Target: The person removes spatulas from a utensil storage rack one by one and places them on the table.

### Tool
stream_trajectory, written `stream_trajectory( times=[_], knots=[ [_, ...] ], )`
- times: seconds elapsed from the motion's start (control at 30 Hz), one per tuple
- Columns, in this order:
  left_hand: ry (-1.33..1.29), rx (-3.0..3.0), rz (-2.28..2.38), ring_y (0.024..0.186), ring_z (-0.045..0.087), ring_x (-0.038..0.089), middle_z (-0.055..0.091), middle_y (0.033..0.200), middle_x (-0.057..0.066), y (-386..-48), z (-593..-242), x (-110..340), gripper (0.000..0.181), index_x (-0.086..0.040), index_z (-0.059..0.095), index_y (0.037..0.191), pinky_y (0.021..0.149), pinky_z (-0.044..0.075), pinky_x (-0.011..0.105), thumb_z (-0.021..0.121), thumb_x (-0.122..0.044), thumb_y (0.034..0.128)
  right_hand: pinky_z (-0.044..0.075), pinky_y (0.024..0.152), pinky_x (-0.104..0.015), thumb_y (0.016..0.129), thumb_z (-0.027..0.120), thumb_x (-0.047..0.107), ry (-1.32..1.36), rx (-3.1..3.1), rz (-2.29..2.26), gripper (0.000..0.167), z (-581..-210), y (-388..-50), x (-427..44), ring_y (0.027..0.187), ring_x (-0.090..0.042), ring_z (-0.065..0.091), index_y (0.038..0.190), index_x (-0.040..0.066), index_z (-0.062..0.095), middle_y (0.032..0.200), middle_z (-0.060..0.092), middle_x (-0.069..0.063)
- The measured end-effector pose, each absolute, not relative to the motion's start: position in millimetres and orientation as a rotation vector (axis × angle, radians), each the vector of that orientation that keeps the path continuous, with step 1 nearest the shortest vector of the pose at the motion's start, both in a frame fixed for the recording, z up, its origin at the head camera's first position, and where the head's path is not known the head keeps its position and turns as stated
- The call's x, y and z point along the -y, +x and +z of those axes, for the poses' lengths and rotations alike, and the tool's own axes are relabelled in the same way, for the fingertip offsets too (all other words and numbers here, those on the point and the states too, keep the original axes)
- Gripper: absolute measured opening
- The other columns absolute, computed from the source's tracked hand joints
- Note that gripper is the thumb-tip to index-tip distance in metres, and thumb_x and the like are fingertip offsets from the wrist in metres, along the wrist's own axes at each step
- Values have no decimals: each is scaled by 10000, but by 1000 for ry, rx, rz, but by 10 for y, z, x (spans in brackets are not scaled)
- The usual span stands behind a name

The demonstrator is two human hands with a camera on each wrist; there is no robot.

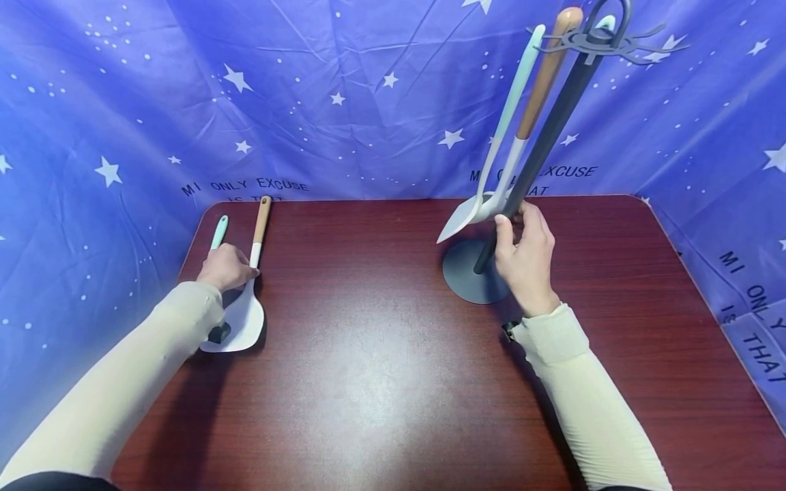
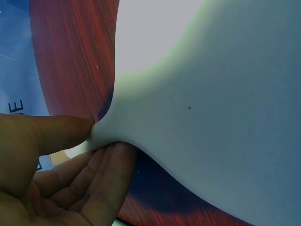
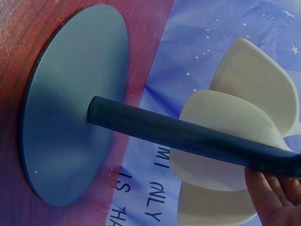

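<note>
At the frame's left, the left hand [image 1: 227, 266] pinches a spatula [image 1: 247, 320]; at right, the right hand [image 1: 528, 258] grips a rack [image 1: 549, 135] that could tip if tugged sideways.

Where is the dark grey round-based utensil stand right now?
In the head view, the utensil stand is right of centre on the dark red wood-grain table, gripped by the person's right hand.
</note>
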State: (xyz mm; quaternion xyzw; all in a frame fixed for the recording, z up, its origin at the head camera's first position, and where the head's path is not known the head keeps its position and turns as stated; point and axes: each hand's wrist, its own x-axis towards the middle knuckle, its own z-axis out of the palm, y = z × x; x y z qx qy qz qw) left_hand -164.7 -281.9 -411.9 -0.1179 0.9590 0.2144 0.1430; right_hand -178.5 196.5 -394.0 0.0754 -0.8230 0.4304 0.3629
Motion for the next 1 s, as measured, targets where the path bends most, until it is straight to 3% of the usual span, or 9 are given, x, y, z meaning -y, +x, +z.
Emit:
stream_trajectory(
  times=[0.17,0.63,1.0],
  knots=[
    [-336,-2759,623,746,609,314,674,735,126,-1654,-4125,2827,272,70,683,920,681,485,406,707,-182,820,402,684,-127,895,638,120,190,2120,1104,237,-3941,-1786,-1965,771,-223,595,1082,-26,617,889,614,-148],
    [-311,-2786,591,887,559,416,674,869,196,-1662,-4130,2806,251,64,690,911,807,449,522,690,-172,823,419,676,-179,897,629,116,195,2121,1099,236,-3942,-1782,-1970,772,-224,587,1082,-29,617,886,611,-151],
    [-347,-2758,572,831,582,366,675,866,191,-1671,-4136,2805,280,65,686,947,717,484,448,703,-189,831,415,690,-151,908,614,120,213,2131,1093,240,-3951,-1785,-1979,783,-219,591,1083,-45,607,896,607,-170]
  ],
)
